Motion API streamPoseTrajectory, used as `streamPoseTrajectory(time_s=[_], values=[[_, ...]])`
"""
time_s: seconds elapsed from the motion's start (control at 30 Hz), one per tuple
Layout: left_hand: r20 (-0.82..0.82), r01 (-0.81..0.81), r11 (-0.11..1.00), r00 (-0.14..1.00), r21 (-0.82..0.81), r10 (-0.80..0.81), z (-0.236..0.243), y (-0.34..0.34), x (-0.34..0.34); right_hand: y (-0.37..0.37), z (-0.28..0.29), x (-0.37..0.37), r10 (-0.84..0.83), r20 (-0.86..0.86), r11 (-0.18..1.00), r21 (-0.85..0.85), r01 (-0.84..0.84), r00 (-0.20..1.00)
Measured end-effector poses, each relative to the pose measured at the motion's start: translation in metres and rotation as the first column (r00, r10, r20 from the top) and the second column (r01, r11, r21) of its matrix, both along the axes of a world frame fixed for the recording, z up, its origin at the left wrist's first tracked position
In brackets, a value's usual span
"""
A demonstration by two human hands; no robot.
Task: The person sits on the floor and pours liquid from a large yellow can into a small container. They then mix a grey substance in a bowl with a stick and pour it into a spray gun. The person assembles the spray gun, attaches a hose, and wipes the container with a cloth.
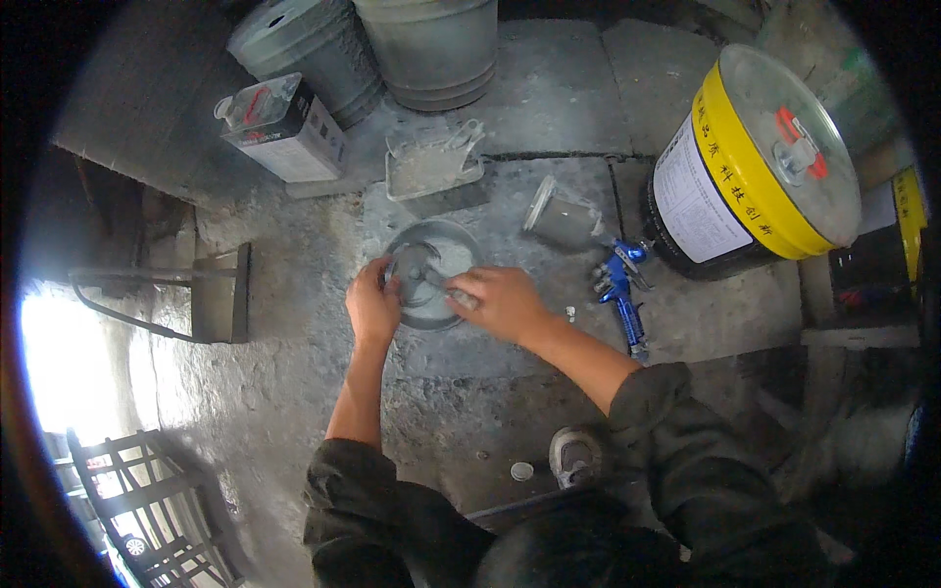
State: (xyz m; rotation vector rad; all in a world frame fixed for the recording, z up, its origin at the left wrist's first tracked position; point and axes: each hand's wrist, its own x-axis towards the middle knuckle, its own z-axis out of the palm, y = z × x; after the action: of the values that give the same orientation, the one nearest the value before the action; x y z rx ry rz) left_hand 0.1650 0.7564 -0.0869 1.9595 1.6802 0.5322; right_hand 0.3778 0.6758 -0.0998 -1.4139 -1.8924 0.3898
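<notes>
A round grey metal basin [431, 323] sits on the floor slab in front of me, with pale grey material inside it. My left hand [373, 306] is closed at the basin's left side, its fingers on a round dark grey piece [410, 265] lying inside. In my right hand [502, 302] is a short grey-handled tool [462, 298], gripped over the basin's right rim. The tool reaches in against the round piece; its working end is too blurred to name. To the right lie a blue spray gun [619, 294] and a tipped, cloudy jar [563, 216].
Behind the basin stands a square tub [431, 174] with a tool across its rim. A rectangular can [291, 137] and large drums [428, 49] stand farther back. At right is a big yellow-and-black bucket [730, 171]; at left, a metal hand truck [218, 294]. My shoe [575, 457] is below.
</notes>
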Motion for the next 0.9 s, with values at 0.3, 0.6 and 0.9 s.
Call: streamPoseTrajectory(time_s=[0.3, 0.6, 0.9], values=[[0.149, 0.131, 0.984, 0.978, 0.118, -0.148, -0.002, -0.018, 0.019, 0.0, 0.017, -0.005, -0.23, -0.32, 0.897, -0.437, 0.072, 0.919], [-0.016, -0.07, 0.997, 0.997, 0.021, 0.07, 0.0, -0.008, 0.005, 0.001, -0.004, 0.0, 0.027, 0.205, 0.995, 0.084, -0.045, 0.978], [0.033, -0.042, 0.997, 0.999, 0.071, 0.039, 0.01, -0.025, 0.017, 0.002, 0.003, -0.015, -0.314, -0.45, 0.908, -0.399, 0.126, 0.836]])
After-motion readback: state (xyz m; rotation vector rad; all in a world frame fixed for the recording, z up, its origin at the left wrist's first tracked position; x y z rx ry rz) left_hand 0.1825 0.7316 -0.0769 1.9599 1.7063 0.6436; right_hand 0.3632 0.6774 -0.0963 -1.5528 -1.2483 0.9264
